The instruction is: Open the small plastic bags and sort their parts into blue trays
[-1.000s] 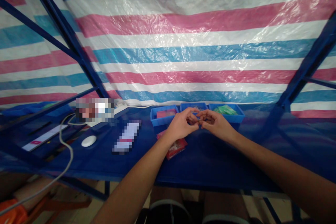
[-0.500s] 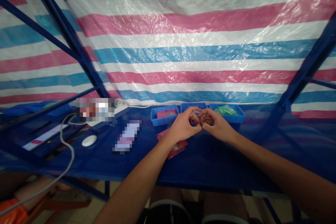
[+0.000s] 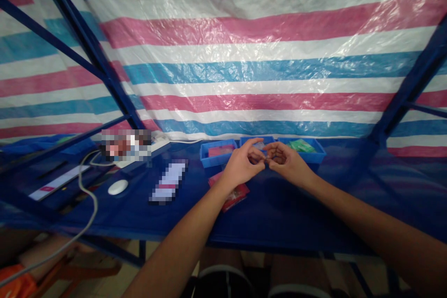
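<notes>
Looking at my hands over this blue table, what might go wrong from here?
The left hand and right hand come together at the fingertips; anything pinched there, too small to make out, might slip.
The left wrist is over the red packets and could nudge them.
The white cable trails past the table's near edge and might get snagged.

Head camera: worn on the head, looking forward and down
Flat, shiny blue counter (image 3: 286, 223): near, seen from above
Red, white and blue striped plastic sheet (image 3: 244, 65): farther off, straight ahead
</notes>
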`<state>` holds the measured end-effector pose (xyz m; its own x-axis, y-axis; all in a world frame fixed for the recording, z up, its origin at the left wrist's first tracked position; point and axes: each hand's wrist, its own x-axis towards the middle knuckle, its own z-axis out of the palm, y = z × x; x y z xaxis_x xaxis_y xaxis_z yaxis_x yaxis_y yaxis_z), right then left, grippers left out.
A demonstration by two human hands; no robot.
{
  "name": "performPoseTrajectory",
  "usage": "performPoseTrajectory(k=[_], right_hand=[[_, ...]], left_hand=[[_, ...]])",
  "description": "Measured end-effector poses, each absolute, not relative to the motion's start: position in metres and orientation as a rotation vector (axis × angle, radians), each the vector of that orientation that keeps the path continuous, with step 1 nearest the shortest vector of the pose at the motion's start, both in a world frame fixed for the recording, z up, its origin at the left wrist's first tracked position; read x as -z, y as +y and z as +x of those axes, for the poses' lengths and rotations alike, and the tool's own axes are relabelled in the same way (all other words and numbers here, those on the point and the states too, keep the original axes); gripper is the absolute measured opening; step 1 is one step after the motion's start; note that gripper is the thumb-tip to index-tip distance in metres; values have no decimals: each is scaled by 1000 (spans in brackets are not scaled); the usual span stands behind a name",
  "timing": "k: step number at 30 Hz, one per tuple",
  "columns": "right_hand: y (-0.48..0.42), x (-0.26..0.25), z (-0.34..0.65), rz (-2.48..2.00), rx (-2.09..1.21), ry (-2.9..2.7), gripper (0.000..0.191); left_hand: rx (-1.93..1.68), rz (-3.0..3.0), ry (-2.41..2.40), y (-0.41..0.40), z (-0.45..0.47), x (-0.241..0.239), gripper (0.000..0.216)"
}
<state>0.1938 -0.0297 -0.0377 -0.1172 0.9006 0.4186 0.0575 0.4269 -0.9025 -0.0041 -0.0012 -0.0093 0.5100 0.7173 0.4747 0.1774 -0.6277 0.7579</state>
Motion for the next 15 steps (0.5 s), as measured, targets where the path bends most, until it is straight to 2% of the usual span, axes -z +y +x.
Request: performPoseTrajectory(k=[11,15], right_hand=[[-24,37,198,-899,-985,-1464,33],[-25,33,199,-898,-1085,-1361,35]], left_hand=[[-1075,2134,691,4,-10,11,49],[-1112,2346,634,0,-13,5,46]])
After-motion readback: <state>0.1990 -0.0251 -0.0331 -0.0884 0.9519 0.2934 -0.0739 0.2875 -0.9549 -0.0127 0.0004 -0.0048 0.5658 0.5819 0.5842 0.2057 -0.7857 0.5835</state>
